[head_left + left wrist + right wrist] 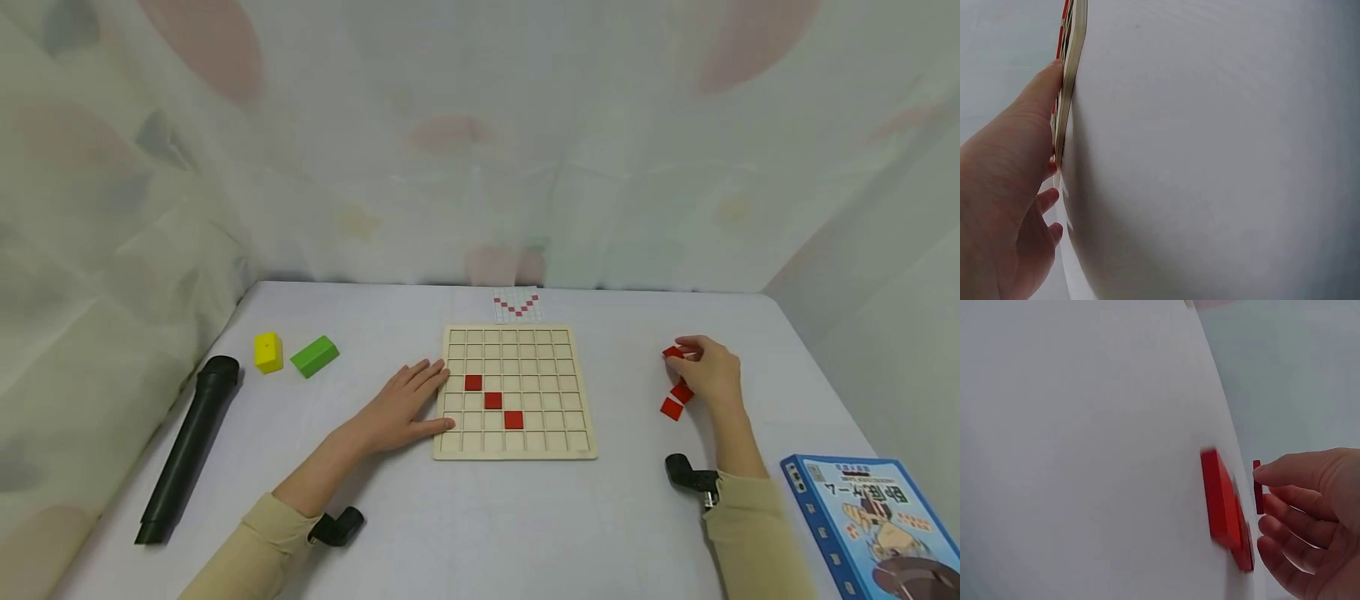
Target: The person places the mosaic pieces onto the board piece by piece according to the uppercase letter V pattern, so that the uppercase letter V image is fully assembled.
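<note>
At the near right, a blue printed case [877, 533] is laid cover up. Both forearms are covered by tan sleeves [757, 533], with a small black wrist camera [337, 527] mounted at each cuff. On the left, a black tube [187, 454] is set slantwise on the white tabletop [525, 525].

The left edge of a wooden grid board [553, 383] is touched by the left hand [405, 404], its fingers extended and held apart from the thumb. Three red square tiles [492, 401] are seated in the board's cells, stepped diagonally nearer toward the right. Well apart on the right, a red tile [1258, 499] is pinched at the fingertips of the right hand [708, 375]; beneath and beside that hand, loose red tiles [671, 408] are seen, one partly covered.

Farther left, a green block [315, 357] and a yellow block [268, 352] are placed near each other. Just beyond the board, a pattern card [517, 306] is marked with a red V. Behind everything, a printed curtain [450, 183] is hung.
</note>
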The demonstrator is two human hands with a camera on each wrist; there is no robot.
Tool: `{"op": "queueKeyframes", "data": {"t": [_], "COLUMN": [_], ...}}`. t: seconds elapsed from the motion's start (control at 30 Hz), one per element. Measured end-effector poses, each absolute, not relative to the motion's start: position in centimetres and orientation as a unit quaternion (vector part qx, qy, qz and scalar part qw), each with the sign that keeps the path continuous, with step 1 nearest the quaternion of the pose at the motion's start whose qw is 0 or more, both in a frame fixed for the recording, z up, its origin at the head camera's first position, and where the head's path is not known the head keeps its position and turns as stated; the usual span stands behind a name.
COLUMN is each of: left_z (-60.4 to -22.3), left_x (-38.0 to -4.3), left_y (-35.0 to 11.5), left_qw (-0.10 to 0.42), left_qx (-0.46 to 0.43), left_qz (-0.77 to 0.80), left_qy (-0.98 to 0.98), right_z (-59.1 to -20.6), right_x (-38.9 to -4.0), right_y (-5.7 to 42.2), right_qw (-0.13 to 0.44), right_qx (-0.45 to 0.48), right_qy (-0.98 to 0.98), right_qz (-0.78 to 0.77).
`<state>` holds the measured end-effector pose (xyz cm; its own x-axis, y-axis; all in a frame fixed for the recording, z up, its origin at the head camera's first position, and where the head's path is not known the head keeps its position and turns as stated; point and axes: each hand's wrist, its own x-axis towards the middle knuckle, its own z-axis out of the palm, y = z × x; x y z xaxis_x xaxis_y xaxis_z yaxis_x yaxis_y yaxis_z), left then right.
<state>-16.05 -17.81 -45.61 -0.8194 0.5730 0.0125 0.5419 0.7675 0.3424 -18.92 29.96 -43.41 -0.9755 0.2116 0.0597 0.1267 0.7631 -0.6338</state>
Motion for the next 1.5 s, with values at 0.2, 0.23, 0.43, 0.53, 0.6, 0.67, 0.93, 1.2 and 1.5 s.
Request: {"op": "queueKeyframes", "data": {"t": [0.2,0.23,0.43,0.53,0.6,0.67,0.93,1.2,1.5], "left_z": [-45.5,-45.4,-45.5,-45.5,-45.5,-45.5,-45.4,-45.7,-45.8], "left_x": [-16.1,-16.1,-16.1,-16.2,-16.2,-16.2,-16.3,-16.4,-16.1], "left_y": [-17.7,-17.7,-17.7,-17.7,-17.8,-17.7,-17.7,-17.6,-17.4], "left_qw": [0.049,0.049,0.047,0.049,0.050,0.049,0.055,0.061,0.072], "left_qx": [0.289,0.288,0.286,0.286,0.284,0.286,0.283,0.279,0.280], "left_qz": [0.163,0.162,0.162,0.165,0.167,0.170,0.172,0.165,0.144], "left_qy": [0.942,0.942,0.943,0.943,0.943,0.942,0.942,0.944,0.946], "right_z": [-43.2,-43.2,-43.2,-43.2,-43.1,-43.0,-42.7,-42.5,-42.9], "right_x": [-18.9,-19.0,-19.5,-19.7,-19.8,-19.9,-20.2,-20.3,-20.2], "right_y": [27.6,27.1,24.4,23.1,22.2,21.3,18.0,14.7,11.6], "right_qw": [0.062,0.059,0.045,0.041,0.033,0.024,0.004,-0.023,-0.019], "right_qx": [-0.042,-0.038,-0.017,0.001,0.008,0.015,0.047,0.082,0.143], "right_qy": [-0.932,-0.931,-0.926,-0.925,-0.924,-0.923,-0.914,-0.904,-0.896], "right_qz": [0.355,0.359,0.374,0.377,0.381,0.383,0.402,0.420,0.420]}}
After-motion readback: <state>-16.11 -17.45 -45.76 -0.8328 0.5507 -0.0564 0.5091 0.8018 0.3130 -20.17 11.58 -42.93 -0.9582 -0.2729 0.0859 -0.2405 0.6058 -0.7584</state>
